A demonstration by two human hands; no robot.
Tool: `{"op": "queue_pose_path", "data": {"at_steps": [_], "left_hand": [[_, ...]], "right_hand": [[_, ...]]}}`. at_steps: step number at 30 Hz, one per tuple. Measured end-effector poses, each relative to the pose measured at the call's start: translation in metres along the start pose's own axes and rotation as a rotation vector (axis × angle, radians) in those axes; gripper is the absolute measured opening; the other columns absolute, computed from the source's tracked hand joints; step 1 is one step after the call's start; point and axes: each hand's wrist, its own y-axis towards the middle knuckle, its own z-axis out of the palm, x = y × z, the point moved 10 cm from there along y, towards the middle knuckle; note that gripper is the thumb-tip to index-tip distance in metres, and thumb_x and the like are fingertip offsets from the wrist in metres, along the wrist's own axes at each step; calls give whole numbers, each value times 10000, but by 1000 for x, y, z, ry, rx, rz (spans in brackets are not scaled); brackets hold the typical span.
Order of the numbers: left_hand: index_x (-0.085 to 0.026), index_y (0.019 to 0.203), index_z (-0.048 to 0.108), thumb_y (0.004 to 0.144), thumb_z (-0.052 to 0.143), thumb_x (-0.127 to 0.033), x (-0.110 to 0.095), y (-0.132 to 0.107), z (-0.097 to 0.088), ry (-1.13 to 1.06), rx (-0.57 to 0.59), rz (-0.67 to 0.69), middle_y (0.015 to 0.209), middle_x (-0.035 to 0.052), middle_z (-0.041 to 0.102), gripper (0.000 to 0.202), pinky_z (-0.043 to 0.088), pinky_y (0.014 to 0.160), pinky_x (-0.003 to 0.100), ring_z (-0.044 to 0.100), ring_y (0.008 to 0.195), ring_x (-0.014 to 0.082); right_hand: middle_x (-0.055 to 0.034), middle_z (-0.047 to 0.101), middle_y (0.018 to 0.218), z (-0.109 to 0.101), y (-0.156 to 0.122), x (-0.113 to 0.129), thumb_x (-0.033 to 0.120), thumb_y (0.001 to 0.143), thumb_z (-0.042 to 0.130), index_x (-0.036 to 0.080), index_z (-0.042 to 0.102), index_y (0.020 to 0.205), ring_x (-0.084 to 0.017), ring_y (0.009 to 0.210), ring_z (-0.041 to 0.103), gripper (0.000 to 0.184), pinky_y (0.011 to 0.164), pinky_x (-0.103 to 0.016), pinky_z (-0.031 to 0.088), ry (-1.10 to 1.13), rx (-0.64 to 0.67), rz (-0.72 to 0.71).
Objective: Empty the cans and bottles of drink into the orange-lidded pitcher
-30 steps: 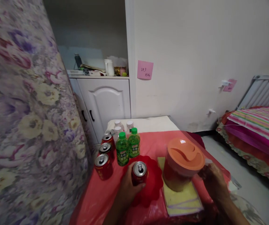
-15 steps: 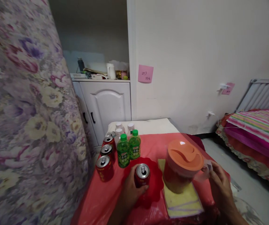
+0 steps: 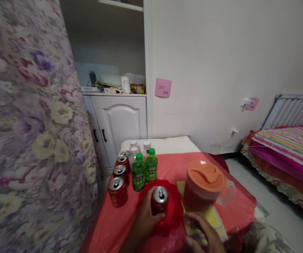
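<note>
My left hand (image 3: 144, 219) is wrapped round a red drink can (image 3: 159, 200) that stands on a red scalloped plate (image 3: 171, 211). To its right stands a jug with an orange lid (image 3: 203, 184) on a stack of yellow cloths (image 3: 216, 218). My right hand (image 3: 202, 232) rests low on the near edge of those cloths, in front of the jug, fingers curled on them. Whether it grips them I cannot make out.
Three more red cans (image 3: 117, 191), two green bottles (image 3: 138, 172) and white-capped bottles (image 3: 134, 149) stand at the table's left rear on the red cloth (image 3: 235, 211). A floral curtain (image 3: 30, 133) hangs at left. A white cabinet (image 3: 119, 119) and a bed (image 3: 288, 147) lie beyond.
My right hand has left the jug's handle side and dropped to the front edge of the yellow cloths. The left hand stays on the can. The view tilted up slightly.
</note>
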Motion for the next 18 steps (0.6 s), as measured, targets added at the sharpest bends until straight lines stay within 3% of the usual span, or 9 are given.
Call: {"op": "queue_pose_path", "data": {"at_steps": [4, 7, 9, 13, 18], "left_hand": [[-195, 1370, 562, 645, 865, -306, -8, -2, -2, -32, 39, 67, 1461, 170, 598, 794, 337, 1195, 565, 492, 1394, 409], [-191, 1354, 573, 683, 837, -373, -11, -2, -3, -63, 57, 113, 1451, 179, 608, 743, 397, 1163, 542, 537, 1357, 397], [-193, 1346, 577, 690, 814, -325, -10, -1, -2, -60, 62, 125, 1453, 177, 610, 710, 405, 1161, 536, 547, 1349, 391], [-196, 1348, 584, 640, 722, -127, 2, 1, 1, -55, 62, 75, 1462, 165, 607, 724, 376, 1189, 546, 536, 1370, 378], [-231, 1323, 624, 645, 792, -201, -2, 0, 7, -144, 99, 93, 1443, 143, 633, 699, 387, 1185, 553, 549, 1362, 377]], "right_hand": [[-164, 577, 1473, 44, 36, -6, 316, 750, 710, 178, 544, 1413, -330, 1380, 525, 697, 1148, -474, 437, -70, 55, 76], [-205, 536, 1506, 70, 57, -7, 272, 698, 740, 105, 491, 1451, -337, 1419, 477, 811, 1197, -502, 366, -70, 85, 117], [-207, 552, 1491, 83, 65, -6, 220, 657, 753, 98, 492, 1447, -338, 1405, 494, 840, 1198, -504, 364, -57, 108, 141], [-215, 566, 1477, 88, 71, -7, 180, 600, 779, 102, 519, 1427, -367, 1379, 519, 870, 1178, -522, 384, -30, 99, 202], [-186, 662, 1371, 72, 68, 5, 157, 568, 788, 128, 591, 1355, -377, 1288, 602, 813, 1133, -517, 441, 11, 20, 155]]}}
